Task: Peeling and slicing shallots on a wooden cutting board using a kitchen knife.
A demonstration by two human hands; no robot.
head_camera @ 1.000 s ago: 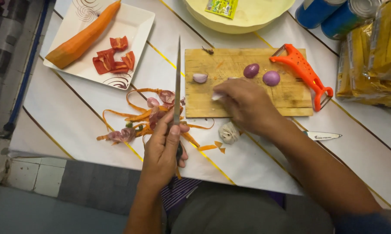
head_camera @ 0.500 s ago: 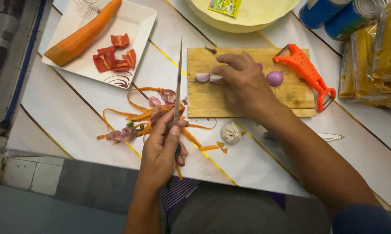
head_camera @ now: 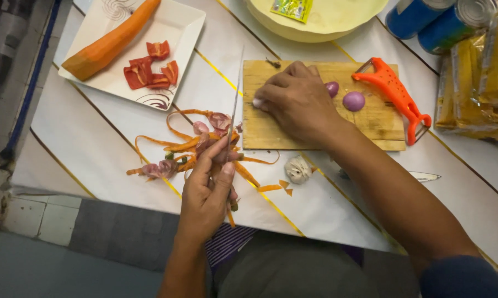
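Table (head_camera: 94, 149) under a white cloth with yellow lines carries, largest first, a pale yellow bowl (head_camera: 337, 25), a white square plate (head_camera: 177, 33) with a whole carrot (head_camera: 113, 41) and red pieces, and a wooden cutting board (head_camera: 381, 118) with an orange peeler (head_camera: 395, 94) lying on its right end. Right hand (head_camera: 298, 99) lies palm down on the board's left half, forearm running back to the lower right, fingers curled shut over a small pale shallot piece (head_camera: 257, 102) showing at the fingertips, with two purple shallots (head_camera: 353, 101) just beside the knuckles. Left hand (head_camera: 207, 193) is closed round a knife (head_camera: 236, 99), handle hidden, blade on edge along the board's left side, pointing away above the carrot peelings (head_camera: 171, 149).
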